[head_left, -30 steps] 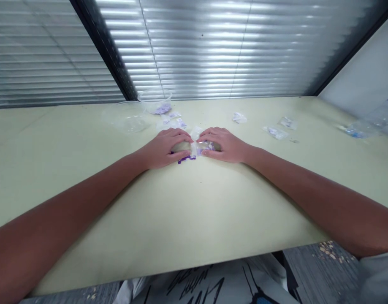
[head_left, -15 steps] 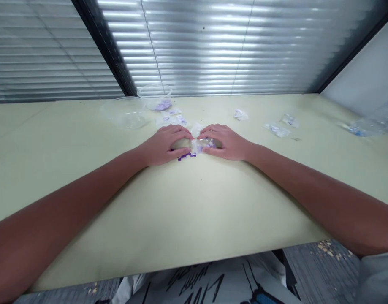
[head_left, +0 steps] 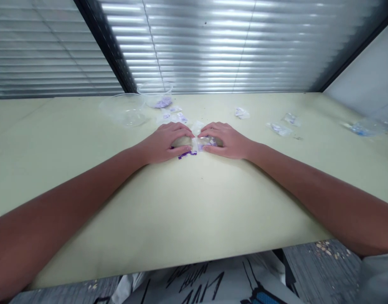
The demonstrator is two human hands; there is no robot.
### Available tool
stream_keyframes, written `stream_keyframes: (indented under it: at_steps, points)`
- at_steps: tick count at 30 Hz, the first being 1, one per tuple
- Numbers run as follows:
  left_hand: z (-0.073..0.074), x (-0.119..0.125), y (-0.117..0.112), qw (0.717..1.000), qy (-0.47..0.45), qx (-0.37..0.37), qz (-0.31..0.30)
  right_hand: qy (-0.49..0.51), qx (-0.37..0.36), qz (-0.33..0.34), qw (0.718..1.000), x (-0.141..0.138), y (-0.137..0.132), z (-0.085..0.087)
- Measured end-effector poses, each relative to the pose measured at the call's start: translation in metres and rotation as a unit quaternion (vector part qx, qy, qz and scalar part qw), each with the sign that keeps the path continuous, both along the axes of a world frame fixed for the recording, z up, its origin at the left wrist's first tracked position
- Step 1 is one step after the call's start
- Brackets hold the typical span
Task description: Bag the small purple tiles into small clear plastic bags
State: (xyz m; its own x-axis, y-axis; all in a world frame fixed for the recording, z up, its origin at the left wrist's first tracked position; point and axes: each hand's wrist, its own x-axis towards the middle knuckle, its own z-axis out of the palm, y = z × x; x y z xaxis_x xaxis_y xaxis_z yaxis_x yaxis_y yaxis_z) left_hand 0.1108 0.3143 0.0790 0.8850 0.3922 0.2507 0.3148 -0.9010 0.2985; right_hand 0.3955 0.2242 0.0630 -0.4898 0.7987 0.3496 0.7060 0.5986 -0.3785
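My left hand (head_left: 166, 142) rests on the table, thumb and fingers curved and apart, with bare tabletop showing in the gap. Its fingertips come up to the near edge of a small clear plastic bag (head_left: 204, 145) holding light purple pieces. Around that bag curl the fingers and thumb of my right hand (head_left: 230, 141), partly covering it. Just below my left thumb lies an uneven row of small dark purple pieces (head_left: 187, 155). A whitish bit of plastic (head_left: 197, 126) shows between the two hands, beyond the fingertips. How firmly the fingertips press is too small to tell.
Behind my left hand stand a clear bowl (head_left: 126, 110) and another clear bowl (head_left: 156, 93) with purple pieces. Small bags (head_left: 176, 116) lie before them. More bags (head_left: 280, 128) lie to the right, near a clear plastic bottle (head_left: 367, 126). Window blinds (head_left: 196, 46) border the table's back.
Both hands and the bag keep the same arrangement. Only the camera view has shifted very slightly.
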Motion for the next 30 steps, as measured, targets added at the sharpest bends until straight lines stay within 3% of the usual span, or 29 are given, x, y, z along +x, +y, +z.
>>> stream_keyframes:
  at_steps: [30]
  points:
    - [-0.0027,-0.0031,0.0029,1.000,0.009,0.021,-0.011,-0.002,0.002,0.000,1.000,-0.0022,0.0002,0.0002]
